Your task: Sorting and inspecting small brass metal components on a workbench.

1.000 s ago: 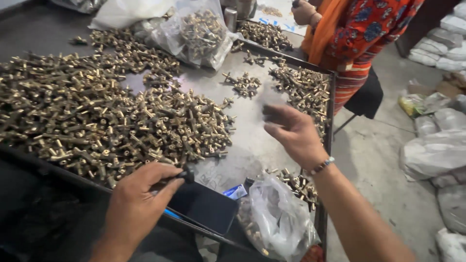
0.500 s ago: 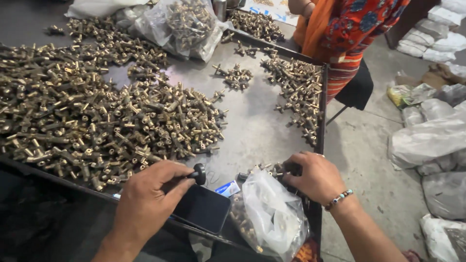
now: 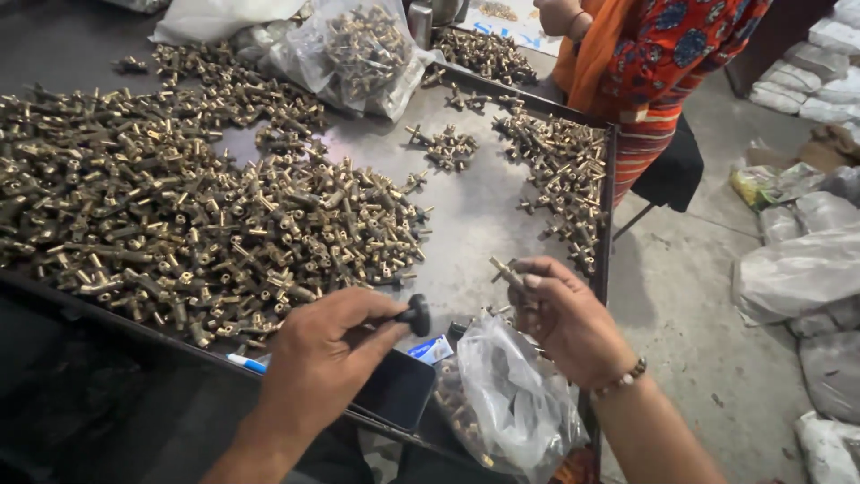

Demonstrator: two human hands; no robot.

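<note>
- Brass T-shaped fitting (image 3: 507, 272): pinched in right hand (image 3: 566, 318), above clear plastic bag (image 3: 511, 403).
- Black round-headed tool (image 3: 414, 315): gripped by left hand (image 3: 327, 358).
- Grey metal counter (image 3: 475, 215): heaped brass fittings (image 3: 179, 224).

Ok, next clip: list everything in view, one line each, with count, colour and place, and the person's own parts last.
brass fittings: a large heap, too many to count, gold-brown, left half of the table
smaller fitting piles: several, gold-brown, far right of the table
metal table: one, grey, raised dark rim
clear bag of fittings: one, far side of the table
plastic bag: one, clear-white, near right corner, fittings inside
phone: one, black, near edge
pen: one, blue and white, near edge
seated person: one, orange and red patterned clothes, far right corner
sacks: several, white-grey, floor at right
left hand: holds a black knobbed tool
right hand: holds one brass fitting, beaded bracelet on the wrist
</note>
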